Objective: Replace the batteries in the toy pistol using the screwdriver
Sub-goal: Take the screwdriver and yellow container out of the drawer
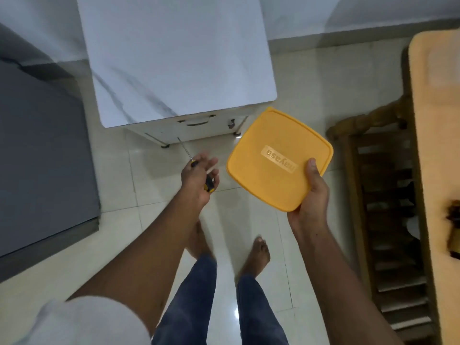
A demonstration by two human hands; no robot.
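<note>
I stand on a tiled floor, looking down at my arms and bare feet. My left hand [198, 179] holds a screwdriver [208, 183] with a black and yellow handle; its thin metal shaft [184, 149] points up and away toward the white table. My right hand [312, 195] grips a square yellow box lid or container [276, 158] by its near right corner, thumb on top beside the embossed label. No toy pistol or batteries are in view.
A white marble-patterned table [179, 58] with a drawer front stands straight ahead. A grey surface [42, 158] fills the left side. A wooden slatted rack [388, 207] and a light wooden tabletop [438, 158] run along the right. Glossy floor tiles [154, 220] lie between.
</note>
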